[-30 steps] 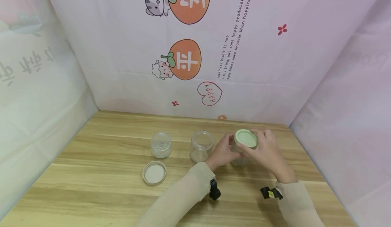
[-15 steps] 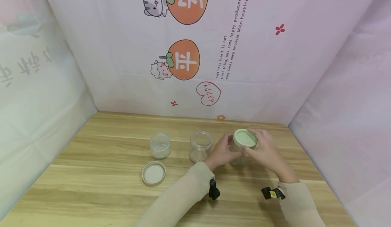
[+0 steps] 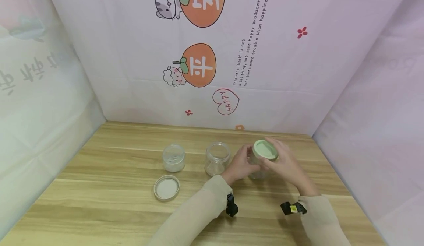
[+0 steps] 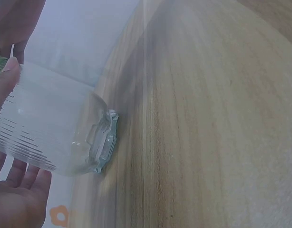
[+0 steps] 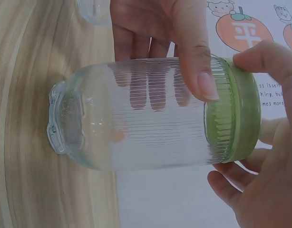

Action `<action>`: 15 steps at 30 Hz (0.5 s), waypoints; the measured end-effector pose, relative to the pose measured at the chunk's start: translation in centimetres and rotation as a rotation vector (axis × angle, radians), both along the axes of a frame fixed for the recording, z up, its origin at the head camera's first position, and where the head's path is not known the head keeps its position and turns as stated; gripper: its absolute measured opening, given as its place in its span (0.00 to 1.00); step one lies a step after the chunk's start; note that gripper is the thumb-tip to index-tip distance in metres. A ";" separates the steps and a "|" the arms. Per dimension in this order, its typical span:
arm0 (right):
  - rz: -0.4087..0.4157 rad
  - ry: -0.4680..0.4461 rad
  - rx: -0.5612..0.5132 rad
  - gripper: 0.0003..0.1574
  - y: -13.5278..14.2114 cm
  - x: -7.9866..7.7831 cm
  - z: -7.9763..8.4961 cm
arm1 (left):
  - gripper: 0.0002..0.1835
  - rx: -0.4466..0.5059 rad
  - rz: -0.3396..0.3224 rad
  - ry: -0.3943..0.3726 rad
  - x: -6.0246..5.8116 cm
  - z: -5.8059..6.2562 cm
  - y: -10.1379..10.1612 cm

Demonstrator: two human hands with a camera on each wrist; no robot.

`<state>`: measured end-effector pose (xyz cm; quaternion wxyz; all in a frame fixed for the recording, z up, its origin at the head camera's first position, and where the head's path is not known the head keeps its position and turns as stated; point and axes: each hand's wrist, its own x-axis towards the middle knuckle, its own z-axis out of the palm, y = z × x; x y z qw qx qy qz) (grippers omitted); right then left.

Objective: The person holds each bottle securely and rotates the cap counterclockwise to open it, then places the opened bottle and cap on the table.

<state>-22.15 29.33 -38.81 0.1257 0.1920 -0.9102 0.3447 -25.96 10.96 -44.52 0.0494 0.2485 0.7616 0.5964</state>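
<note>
A clear glass jar (image 5: pixel 155 142) with a ribbed wall and a green lid (image 3: pixel 266 150) on its mouth is upright at the right of the table. My left hand (image 3: pixel 240 165) grips the jar's side, its thumb in front and its fingers behind the glass in the right wrist view. My right hand (image 3: pixel 287 163) holds the rim of the lid between thumb and fingers. The jar's foot is at the tabletop in the left wrist view. In the head view the hands hide much of the jar's body.
An open clear jar (image 3: pixel 217 159) stands just left of my left hand. Farther left is a shorter clear jar (image 3: pixel 173 158), with a round beige lid (image 3: pixel 166 188) lying in front of it. Printed cloth (image 3: pixel 265 102) walls the wooden table (image 3: pixel 99 187) at the back and sides.
My right hand's fingers have shifted slightly around the lid's rim. The left hand keeps its grip on the jar, and the other jars and the beige lid stay put.
</note>
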 end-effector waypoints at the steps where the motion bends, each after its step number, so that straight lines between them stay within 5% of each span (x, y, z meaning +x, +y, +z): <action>1: 0.024 -0.010 -0.014 0.45 0.0 0.0 0.0 | 0.45 -0.002 0.000 0.001 0.0 0.0 0.0; 7: 0.113 -0.072 -0.067 0.47 0.0 -0.1 0.1 | 0.43 0.014 -0.011 -0.018 -0.2 -0.2 0.0; 15: 0.069 -0.020 -0.006 0.46 -0.5 -0.1 0.2 | 0.43 0.020 -0.023 0.004 -0.5 -0.5 0.1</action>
